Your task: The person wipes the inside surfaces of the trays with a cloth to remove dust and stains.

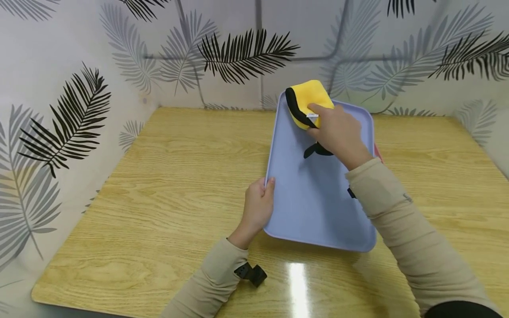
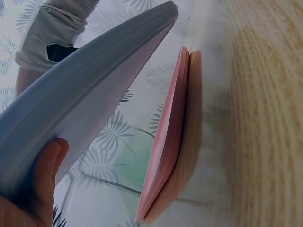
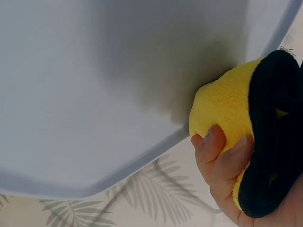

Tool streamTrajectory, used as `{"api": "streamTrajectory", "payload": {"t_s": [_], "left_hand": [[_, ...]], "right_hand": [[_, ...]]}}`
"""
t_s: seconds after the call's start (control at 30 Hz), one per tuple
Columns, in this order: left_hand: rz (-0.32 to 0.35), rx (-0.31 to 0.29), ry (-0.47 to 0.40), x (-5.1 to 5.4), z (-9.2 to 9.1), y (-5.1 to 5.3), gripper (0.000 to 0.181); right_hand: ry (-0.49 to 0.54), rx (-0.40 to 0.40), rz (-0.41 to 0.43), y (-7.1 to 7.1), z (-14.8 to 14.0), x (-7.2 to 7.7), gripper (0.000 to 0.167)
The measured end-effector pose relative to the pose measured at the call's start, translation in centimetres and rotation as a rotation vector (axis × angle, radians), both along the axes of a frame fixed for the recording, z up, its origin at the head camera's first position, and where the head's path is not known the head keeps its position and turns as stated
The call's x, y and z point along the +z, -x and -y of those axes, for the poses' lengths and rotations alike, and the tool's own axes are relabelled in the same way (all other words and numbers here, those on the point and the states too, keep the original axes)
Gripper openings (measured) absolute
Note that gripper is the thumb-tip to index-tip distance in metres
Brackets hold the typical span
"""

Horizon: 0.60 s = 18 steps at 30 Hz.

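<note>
In the head view, right of centre, the left hand [image 1: 257, 210] is clamped on the left edge of a pale blue tray [image 1: 310, 198], thumb over the rim, holding it tilted above the wooden counter [image 1: 159, 185]. The right hand [image 1: 343, 132], well apart from the other, grips a folded yellow cloth [image 1: 310, 95] with black edging against the tray's upper left corner, near the leaf-patterned wall [image 1: 238, 95]. A pink tray-like object [image 2: 165, 142] stands out mid-frame in the left wrist view, though only a red sliver shows past the blue tray's right edge from the head.
</note>
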<state>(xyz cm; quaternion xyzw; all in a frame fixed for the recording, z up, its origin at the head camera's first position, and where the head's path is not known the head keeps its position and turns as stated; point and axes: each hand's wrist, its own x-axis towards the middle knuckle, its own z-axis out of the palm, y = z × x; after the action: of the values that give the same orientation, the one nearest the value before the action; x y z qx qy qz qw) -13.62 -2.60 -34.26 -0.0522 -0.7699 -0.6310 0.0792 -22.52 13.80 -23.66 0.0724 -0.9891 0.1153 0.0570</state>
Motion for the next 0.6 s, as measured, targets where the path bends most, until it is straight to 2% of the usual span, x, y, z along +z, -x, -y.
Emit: {"api": "streamTrajectory", "payload": {"t_s": [0.27,0.6], "left_hand": [[0.016,0.044,-0.011,0.2,0.2,0.0,0.028],[0.026,0.054,-0.029,0.5,0.2,-0.1,0.027]], "right_hand": [[0.012,0.028,-0.089,0.3,-1.8,-0.6,0.052],[0.04,-0.053,0.022,0.5,-3.4,-0.7,0.057]]}}
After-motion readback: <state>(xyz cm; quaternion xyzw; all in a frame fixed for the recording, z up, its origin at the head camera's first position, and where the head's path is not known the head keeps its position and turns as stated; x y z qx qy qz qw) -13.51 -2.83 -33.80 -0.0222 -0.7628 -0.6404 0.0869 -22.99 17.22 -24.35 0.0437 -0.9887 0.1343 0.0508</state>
